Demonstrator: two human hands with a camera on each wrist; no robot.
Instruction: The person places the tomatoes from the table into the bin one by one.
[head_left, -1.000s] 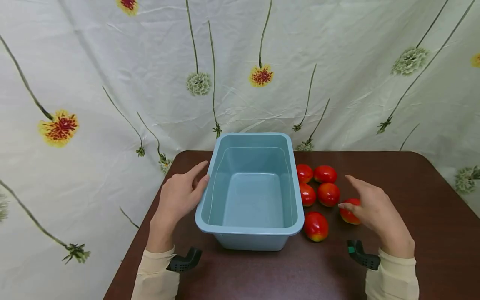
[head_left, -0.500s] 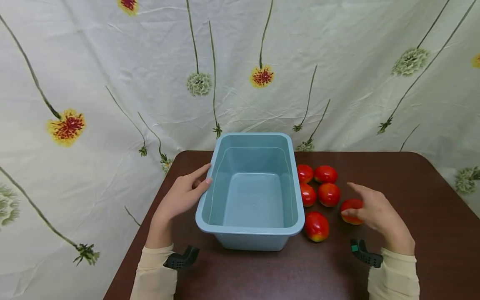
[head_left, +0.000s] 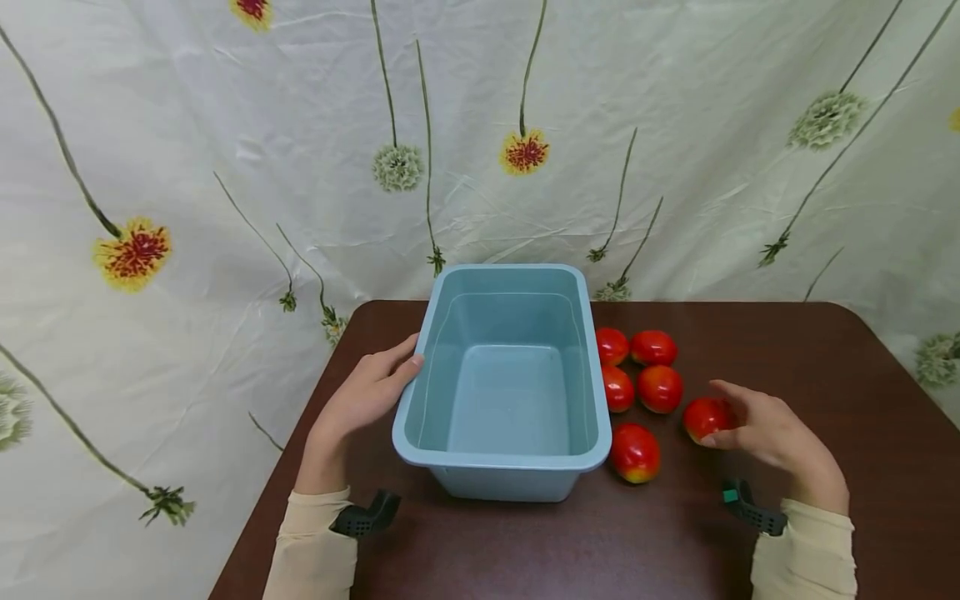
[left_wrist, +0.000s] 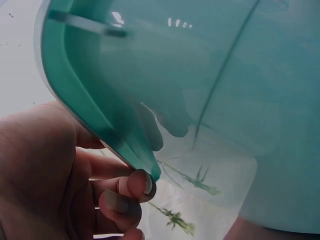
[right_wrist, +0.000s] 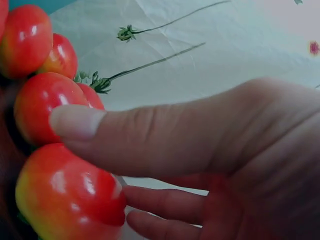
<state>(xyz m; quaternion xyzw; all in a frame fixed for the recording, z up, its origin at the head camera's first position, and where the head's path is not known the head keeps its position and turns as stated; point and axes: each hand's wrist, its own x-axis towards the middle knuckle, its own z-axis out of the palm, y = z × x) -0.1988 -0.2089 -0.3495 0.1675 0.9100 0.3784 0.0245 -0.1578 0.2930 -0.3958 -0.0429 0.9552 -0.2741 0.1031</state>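
A light-blue plastic bin (head_left: 498, 461) stands on the table. At its left rim is my left hand (head_left: 363, 396); the left wrist view shows thumb and fingers (left_wrist: 142, 182) pinching the rim (left_wrist: 90, 117). To the right, my right hand (head_left: 772, 429) is beside the rightmost tomato (head_left: 703, 419), fingers spread round its right side. In the right wrist view the fingertips (right_wrist: 137, 195) are right at the side of that red tomato with a yellowish end (right_wrist: 70, 195), while the thumb (right_wrist: 130, 132) stretches straight above it.
Several more tomatoes (head_left: 660, 389) lie close by the bin's right wall, one (head_left: 635, 452) nearer the front. The dark brown table (head_left: 525, 550) meets a white flower-print cloth (head_left: 675, 100) at its back edge.
My right hand has come down and a little right, now close round the rightmost tomato. The left hand has shifted slightly right and taken hold of the bin's rim.
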